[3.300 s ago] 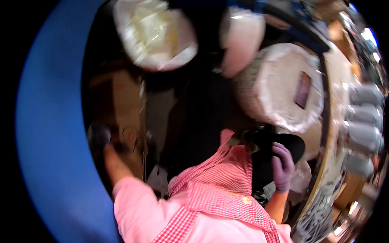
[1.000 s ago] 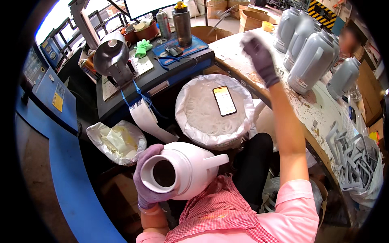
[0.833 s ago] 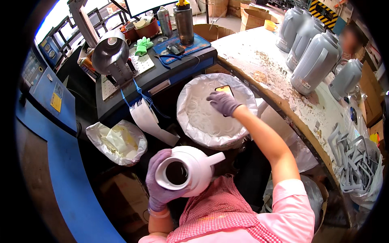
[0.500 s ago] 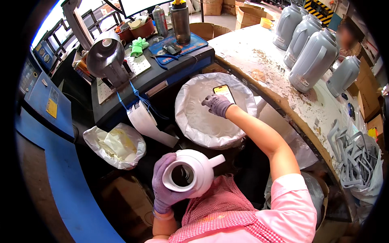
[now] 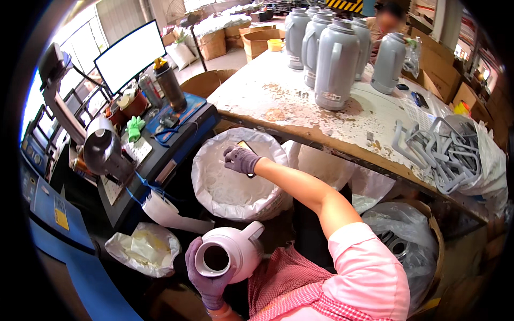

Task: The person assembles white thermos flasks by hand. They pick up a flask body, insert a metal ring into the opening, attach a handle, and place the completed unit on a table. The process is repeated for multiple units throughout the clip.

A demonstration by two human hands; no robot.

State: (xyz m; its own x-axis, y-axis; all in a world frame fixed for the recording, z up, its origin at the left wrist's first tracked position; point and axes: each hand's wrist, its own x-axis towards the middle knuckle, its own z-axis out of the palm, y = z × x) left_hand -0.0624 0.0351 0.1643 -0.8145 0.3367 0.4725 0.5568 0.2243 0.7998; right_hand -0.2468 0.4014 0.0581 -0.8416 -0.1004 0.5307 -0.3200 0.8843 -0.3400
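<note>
My left hand (image 5: 212, 286), in a lilac knit glove, is wrapped around a pale lilac vacuum-jug body (image 5: 243, 251). The jug is tilted with its round open mouth facing up toward me, its handle pointing up and away to the right. Over a basket lined with a white bag (image 5: 201, 184), my gloved right hand (image 5: 241, 160) is closed, fingertips together. What those fingers hold, if anything, cannot be made out. Clear rings (image 5: 235, 188) fill the basket. A phone (image 5: 245, 145) is mostly hidden behind the right hand, only its edge showing.
Several grey jugs (image 5: 336, 69) stand on the worn white table (image 5: 278, 96), with a bag of grey handles (image 5: 447, 155) at its right. A smaller lined bin (image 5: 143, 249) sits left of the basket. Beside the blue machine (image 5: 51, 206) is a black bench (image 5: 187, 125). A person (image 5: 386, 24) is beyond the table.
My view has swung to the right. The right hand now covers most of the phone, which was plainly visible before. My left hand still holds the jug body, its handle now turned more upward.
</note>
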